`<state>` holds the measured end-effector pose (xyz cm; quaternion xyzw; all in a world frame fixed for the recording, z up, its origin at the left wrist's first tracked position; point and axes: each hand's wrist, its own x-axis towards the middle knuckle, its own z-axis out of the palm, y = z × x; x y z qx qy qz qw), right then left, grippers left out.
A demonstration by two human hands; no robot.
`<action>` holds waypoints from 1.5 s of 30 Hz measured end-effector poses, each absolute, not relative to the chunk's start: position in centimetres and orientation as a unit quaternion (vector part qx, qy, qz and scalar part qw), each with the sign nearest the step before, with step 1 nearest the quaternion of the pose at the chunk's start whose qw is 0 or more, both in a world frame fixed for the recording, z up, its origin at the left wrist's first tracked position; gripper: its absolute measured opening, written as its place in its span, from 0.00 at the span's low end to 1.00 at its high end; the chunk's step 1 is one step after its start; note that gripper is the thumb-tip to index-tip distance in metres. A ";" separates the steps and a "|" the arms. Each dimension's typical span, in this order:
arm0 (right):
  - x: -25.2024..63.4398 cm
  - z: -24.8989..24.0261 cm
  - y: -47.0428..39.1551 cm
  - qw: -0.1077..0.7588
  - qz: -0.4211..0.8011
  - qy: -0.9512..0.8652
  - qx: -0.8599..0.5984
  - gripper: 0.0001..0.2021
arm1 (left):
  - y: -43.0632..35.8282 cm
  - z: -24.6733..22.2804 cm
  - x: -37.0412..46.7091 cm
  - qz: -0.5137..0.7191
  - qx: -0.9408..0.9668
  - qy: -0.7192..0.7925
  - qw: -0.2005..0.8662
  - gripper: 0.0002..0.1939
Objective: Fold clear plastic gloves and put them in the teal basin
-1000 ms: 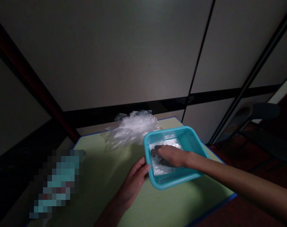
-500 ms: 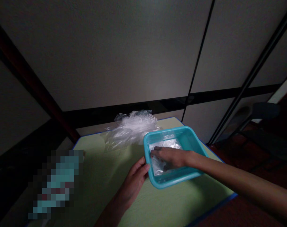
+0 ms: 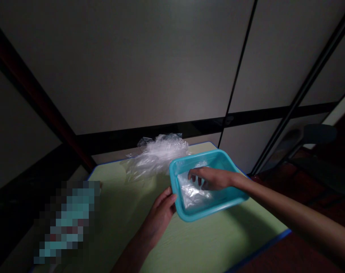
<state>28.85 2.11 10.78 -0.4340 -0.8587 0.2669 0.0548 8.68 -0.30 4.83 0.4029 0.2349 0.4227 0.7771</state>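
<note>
While the left hand [image 3: 161, 213] clamps one basin [image 3: 205, 214], the right hand [image 3: 214, 178] hangs inside, fingers apart.

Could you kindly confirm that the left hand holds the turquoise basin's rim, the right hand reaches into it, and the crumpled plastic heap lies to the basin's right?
Not quite: the crumpled plastic heap lies to the left of the turquoise basin, as the head view shows; the rest stands.

Basin [image 3: 220, 161]: plastic, smooth, semi-gloss. Film sheet inside [image 3: 192, 194]: clear plastic, v. glossy, creased. Film heap [image 3: 163, 153]: thin transp. plastic, crinkled, shiny. Bench [image 3: 183, 246]: smooth surf., approx. matt. Panels [image 3: 149, 68]: smooth, low-sheen. Blk strip [image 3: 209, 124]: glossy.
</note>
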 end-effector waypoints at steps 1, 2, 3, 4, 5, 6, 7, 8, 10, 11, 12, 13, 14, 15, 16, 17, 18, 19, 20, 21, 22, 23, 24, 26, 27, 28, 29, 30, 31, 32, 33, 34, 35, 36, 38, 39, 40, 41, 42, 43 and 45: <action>29.1 10.9 2.2 0.061 0.268 -0.857 -0.436 0.19 | -0.2 4.9 8.8 0.425 0.400 0.236 0.777 0.12; 29.5 11.0 2.3 0.070 0.267 -0.856 -0.438 0.19 | -0.1 4.9 9.1 0.427 0.397 0.236 0.777 0.12; 29.8 11.0 2.3 0.081 0.265 -0.855 -0.439 0.20 | 0.1 5.1 9.4 0.428 0.395 0.236 0.778 0.12; 30.3 11.1 2.3 0.095 0.261 -0.854 -0.441 0.20 | 0.3 5.2 9.7 0.430 0.394 0.235 0.777 0.12; 30.7 11.1 2.4 0.111 0.255 -0.853 -0.441 0.20 | 0.6 5.4 10.1 0.431 0.395 0.234 0.777 0.12; 31.1 11.1 2.4 0.129 0.249 -0.852 -0.441 0.20 | 0.9 5.5 10.6 0.432 0.396 0.235 0.775 0.12; 31.6 11.1 2.3 0.147 0.244 -0.851 -0.441 0.20 | 1.3 5.7 11.1 0.431 0.399 0.237 0.774 0.12; 32.0 11.0 2.3 0.166 0.239 -0.848 -0.443 0.19 | 1.8 5.8 11.6 0.430 0.402 0.240 0.772 0.12; 32.7 10.7 2.0 0.205 0.222 -0.840 -0.451 0.16 | 2.9 5.9 12.7 0.431 0.407 0.248 0.766 0.10; 33.1 10.4 1.9 0.225 0.209 -0.834 -0.459 0.15 | 3.5 5.8 13.2 0.433 0.409 0.250 0.764 0.09; 33.4 10.2 1.7 0.247 0.191 -0.826 -0.469 0.13 | 4.1 5.7 13.8 0.435 0.410 0.250 0.762 0.08; 33.7 9.9 1.4 0.267 0.172 -0.818 -0.480 0.12 | 4.7 5.6 14.4 0.436 0.410 0.248 0.761 0.08; 34.1 9.7 1.2 0.286 0.151 -0.809 -0.491 0.11 | 5.3 5.4 14.9 0.436 0.409 0.245 0.763 0.07; 34.4 9.4 1.0 0.300 0.133 -0.800 -0.503 0.10 | 5.8 5.3 15.4 0.434 0.406 0.246 0.765 0.07; 34.7 9.1 0.7 0.308 0.116 -0.792 -0.514 0.09 | 6.2 5.1 15.9 0.434 0.401 0.250 0.767 0.07; 35.0 8.9 0.5 0.311 0.102 -0.786 -0.525 0.08 | 6.6 5.0 16.3 0.435 0.396 0.256 0.767 0.07; 35.3 8.6 0.4 0.311 0.090 -0.781 -0.534 0.08 | 7.0 4.9 16.7 0.436 0.390 0.265 0.766 0.06; 35.6 8.4 0.2 0.310 0.079 -0.777 -0.541 0.08 | 7.3 4.8 17.0 0.438 0.386 0.273 0.765 0.06; 35.8 8.2 0.1 0.309 0.067 -0.774 -0.548 0.08 | 7.6 4.7 17.2 0.440 0.382 0.279 0.763 0.06; 35.9 8.1 0.0 0.309 0.058 -0.772 -0.553 0.08 | 7.8 4.5 17.4 0.439 0.380 0.283 0.763 0.05; 36.1 7.9 0.0 0.309 0.049 -0.770 -0.556 0.07 | 8.0 4.4 17.5 0.439 0.377 0.286 0.764 0.05; 36.1 7.9 -0.1 0.308 0.042 -0.770 -0.557 0.07 | 8.3 4.3 17.6 0.438 0.374 0.290 0.764 0.04; 36.1 7.8 -0.1 0.305 0.037 -0.772 -0.556 0.07 | 8.5 4.2 17.7 0.439 0.371 0.295 0.764 0.04; 36.0 7.8 -0.1 0.295 0.026 -0.780 -0.551 0.07 | 8.8 4.1 17.8 0.440 0.365 0.303 0.762 0.04; 36.0 7.8 -0.1 0.287 0.021 -0.785 -0.549 0.07 | 9.0 4.0 17.8 0.441 0.364 0.306 0.761 0.05; 35.9 7.8 -0.1 0.280 0.016 -0.789 -0.547 0.07 | 9.1 4.0 17.8 0.441 0.364 0.308 0.760 0.05; 35.8 7.8 -0.1 0.273 0.013 -0.792 -0.546 0.07 | 9.3 4.0 17.8 0.442 0.364 0.310 0.759 0.05; 35.7 7.7 0.0 0.267 0.010 -0.794 -0.546 0.08 | 9.4 4.0 17.8 0.443 0.366 0.311 0.757 0.06; 35.6 7.7 0.0 0.263 0.008 -0.795 -0.547 0.08 | 9.5 4.1 17.8 0.444 0.369 0.312 0.755 0.06; 35.5 7.7 0.1 0.259 0.007 -0.796 -0.547 0.09 | 9.6 4.1 17.8 0.446 0.373 0.313 0.751 0.06; 35.4 7.6 0.2 0.257 0.006 -0.797 -0.547 0.10 | 9.6 4.2 17.8 0.448 0.378 0.312 0.747 0.06; 35.4 7.6 0.3 0.255 0.004 -0.798 -0.546 0.10 | 9.6 4.2 17.8 0.451 0.385 0.312 0.742 0.06; 35.3 7.6 0.4 0.252 0.002 -0.801 -0.543 0.11 | 9.6 4.2 17.7 0.453 0.393 0.312 0.737 0.06; 35.3 7.5 0.6 0.249 0.000 -0.805 -0.539 0.11 | 9.5 4.2 17.7 0.454 0.402 0.313 0.731 0.07; 35.4 7.5 0.8 0.242 -0.005 -0.813 -0.530 0.11 | 9.3 4.1 17.4 0.452 0.424 0.318 0.717 0.09; 35.4 7.5 0.8 0.240 -0.012 -0.816 -0.525 0.11 | 9.3 4.1 17.2 0.449 0.438 0.322 0.709 0.10; 35.4 7.5 0.8 0.239 -0.022 -0.819 -0.521 0.12 | 9.2 4.0 17.0 0.446 0.452 0.328 0.699 0.10; 35.4 7.6 0.6 0.239 -0.035 -0.822 -0.517 0.13 | 9.1 4.0 16.7 0.444 0.469 0.334 0.687 0.11; 35.4 7.6 0.4 0.240 -0.048 -0.824 -0.511 0.14 | 9.1 4.1 16.3 0.441 0.486 0.341 0.673 0.11; 35.3 7.8 0.1 0.242 -0.061 -0.827 -0.504 0.14 | 9.0 4.3 15.9 0.437 0.504 0.349 0.658 0.10; 35.0 8.2 -1.0 0.245 -0.071 -0.836 -0.486 0.15 | 8.6 4.9 14.8 0.424 0.543 0.361 0.629 0.09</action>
